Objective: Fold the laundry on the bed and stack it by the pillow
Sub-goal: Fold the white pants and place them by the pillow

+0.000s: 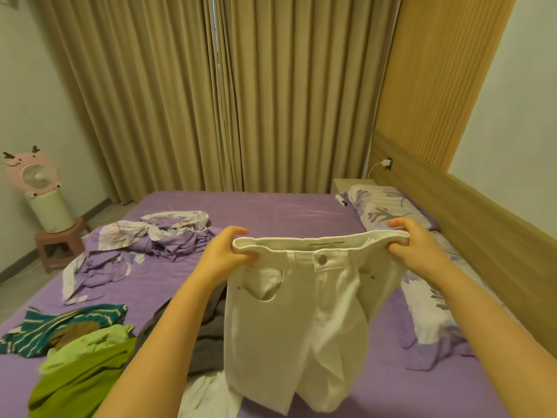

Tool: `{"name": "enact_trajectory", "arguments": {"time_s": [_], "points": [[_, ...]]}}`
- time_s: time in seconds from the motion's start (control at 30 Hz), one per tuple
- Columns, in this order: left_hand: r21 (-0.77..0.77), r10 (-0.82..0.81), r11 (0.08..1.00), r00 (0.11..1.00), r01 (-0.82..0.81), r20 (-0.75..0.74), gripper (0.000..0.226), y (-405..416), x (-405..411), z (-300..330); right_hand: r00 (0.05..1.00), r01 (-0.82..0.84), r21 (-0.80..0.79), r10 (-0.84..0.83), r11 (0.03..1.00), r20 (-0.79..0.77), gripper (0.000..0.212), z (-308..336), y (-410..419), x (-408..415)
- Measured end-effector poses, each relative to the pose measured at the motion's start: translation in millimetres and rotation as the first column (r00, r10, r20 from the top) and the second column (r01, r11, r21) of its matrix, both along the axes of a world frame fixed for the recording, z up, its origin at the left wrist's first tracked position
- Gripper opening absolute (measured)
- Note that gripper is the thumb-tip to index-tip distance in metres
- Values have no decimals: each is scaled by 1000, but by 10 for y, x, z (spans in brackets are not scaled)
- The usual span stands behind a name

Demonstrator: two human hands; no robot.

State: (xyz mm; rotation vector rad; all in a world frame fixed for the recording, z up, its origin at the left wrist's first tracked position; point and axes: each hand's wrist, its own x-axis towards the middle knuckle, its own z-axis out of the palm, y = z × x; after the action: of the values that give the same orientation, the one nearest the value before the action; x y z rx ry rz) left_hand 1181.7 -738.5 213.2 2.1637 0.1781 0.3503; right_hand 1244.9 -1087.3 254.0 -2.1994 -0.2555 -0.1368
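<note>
A single head-worn view is given, taken from the near side of the bed [286, 206] and aimed forward and slightly down across it. The curtains [211, 86] are faced squarely on the far side. Both forearms are seen close, reaching in from the bottom edge. The edges are bent by the wide-angle lens.

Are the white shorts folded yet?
No. The shorts hang spread out, both hands holding the waistband.

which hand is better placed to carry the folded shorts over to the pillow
Likely the right hand: it grips the white shorts at the waistband end nearest the pillow. The left hand holds the far end.
</note>
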Motion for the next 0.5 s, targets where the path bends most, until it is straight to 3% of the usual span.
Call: {"name": "enact_trajectory", "arguments": {"time_s": [0.2, 0.33, 0.5], "points": [[-204, 86, 978, 981, -49, 176, 13, -142, 240, 460, 995, 50, -124, -39, 991, 92, 46, 26, -10, 17], [-187, 96, 981, 963, -49, 253, 7, -180, 345, 699, 975, 167, -151, -140, 974, 175, 40, 29, -37, 30], [-62, 38, 998, 956, -20, 292, 8, -193, 410, 930, 907, 323, 209, -365, 923, 210, 50, 109, -69, -14]]}}
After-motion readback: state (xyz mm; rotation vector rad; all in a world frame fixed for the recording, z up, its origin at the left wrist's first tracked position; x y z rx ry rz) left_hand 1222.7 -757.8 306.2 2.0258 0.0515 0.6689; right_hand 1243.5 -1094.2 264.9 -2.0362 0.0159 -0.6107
